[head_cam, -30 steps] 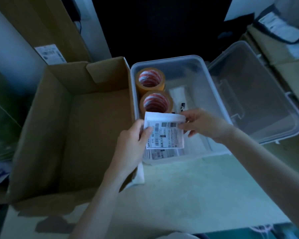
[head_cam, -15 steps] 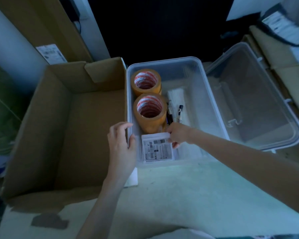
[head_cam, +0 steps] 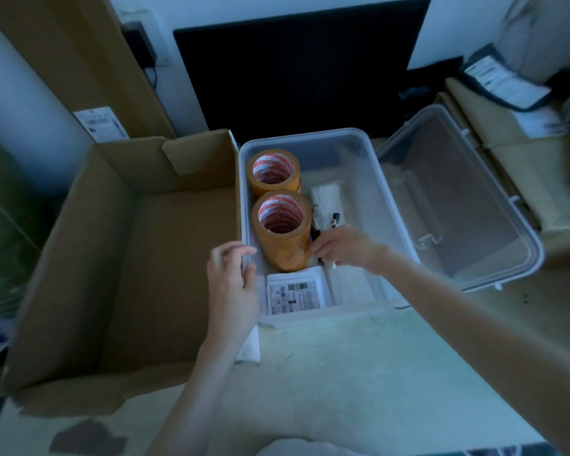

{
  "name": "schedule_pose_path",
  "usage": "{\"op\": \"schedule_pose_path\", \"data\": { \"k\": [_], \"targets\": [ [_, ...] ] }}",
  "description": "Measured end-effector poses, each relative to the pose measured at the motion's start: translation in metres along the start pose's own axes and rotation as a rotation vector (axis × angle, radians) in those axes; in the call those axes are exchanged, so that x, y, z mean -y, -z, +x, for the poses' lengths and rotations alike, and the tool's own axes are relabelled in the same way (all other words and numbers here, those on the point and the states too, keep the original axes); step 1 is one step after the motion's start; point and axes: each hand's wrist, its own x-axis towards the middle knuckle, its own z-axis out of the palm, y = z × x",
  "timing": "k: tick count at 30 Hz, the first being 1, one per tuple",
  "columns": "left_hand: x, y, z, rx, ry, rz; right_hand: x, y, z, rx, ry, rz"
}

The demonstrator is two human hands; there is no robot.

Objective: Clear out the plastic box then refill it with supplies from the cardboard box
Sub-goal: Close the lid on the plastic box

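A see-through plastic box (head_cam: 369, 179) with round corners sits in the middle of the pale worktop (head_cam: 359, 373). Its clear lid (head_cam: 458, 199) leans open at 3 o'clock. Inside, along the 9 o'clock wall, stand two fat brown rolls of tape: the far tape roll (head_cam: 273, 174) and the near tape roll (head_cam: 282, 230), which touch. A flat white pack with a printed label (head_cam: 295, 296) lies at the 6 o'clock end. A white packet (head_cam: 328, 200) and a dark pen (head_cam: 334, 220) lie beside the rolls.

The left hand (head_cam: 232, 287) curls over the box's 9 o'clock rim and holds it. The right hand (head_cam: 343, 246) reaches into the box with bent fingers touching the near tape roll; I cannot tell if it grips anything.

The brown cardboard box (head_cam: 112, 258) sits open at 9 o'clock, touching the plastic box.
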Motion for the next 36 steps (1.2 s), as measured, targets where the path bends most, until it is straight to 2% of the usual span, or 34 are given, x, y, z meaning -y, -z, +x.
{"op": "schedule_pose_path", "data": {
  "k": [4,6,9,11,15,18,21,27,31,36],
  "targets": [
    [-0.001,0.001,0.0,0.004,-0.041,0.074,0.005,0.016,-0.039,-0.306,0.263,0.094],
    [-0.002,0.002,0.0,0.006,-0.053,0.102,0.006,0.029,-0.056,-0.543,0.399,-0.019],
    [-0.002,0.003,-0.001,0.028,-0.058,0.116,-0.003,0.056,-0.069,-0.846,0.491,-0.285],
    [-0.002,0.004,-0.001,0.034,-0.066,0.124,-0.017,0.074,-0.071,-0.953,0.44,-0.483],
    [-0.002,0.003,-0.003,0.041,-0.045,0.115,-0.048,0.091,-0.084,-1.1,0.074,-0.649],
    [-0.001,0.002,-0.003,0.037,-0.056,0.124,-0.063,0.09,-0.096,-1.129,-0.127,-0.62],
    [0.0,0.001,-0.003,0.036,-0.055,0.123,-0.068,0.084,-0.099,-1.125,-0.161,-0.617],
    [0.001,0.0,-0.003,0.04,-0.029,0.114,-0.055,0.091,-0.11,-1.179,-0.096,-0.43],
    [0.003,-0.002,-0.003,0.034,-0.021,0.094,-0.046,0.1,-0.122,-1.141,-0.002,-0.294],
    [0.005,-0.002,-0.002,0.035,-0.001,0.065,-0.048,0.084,-0.128,-1.091,0.117,0.023]
  ]
}}
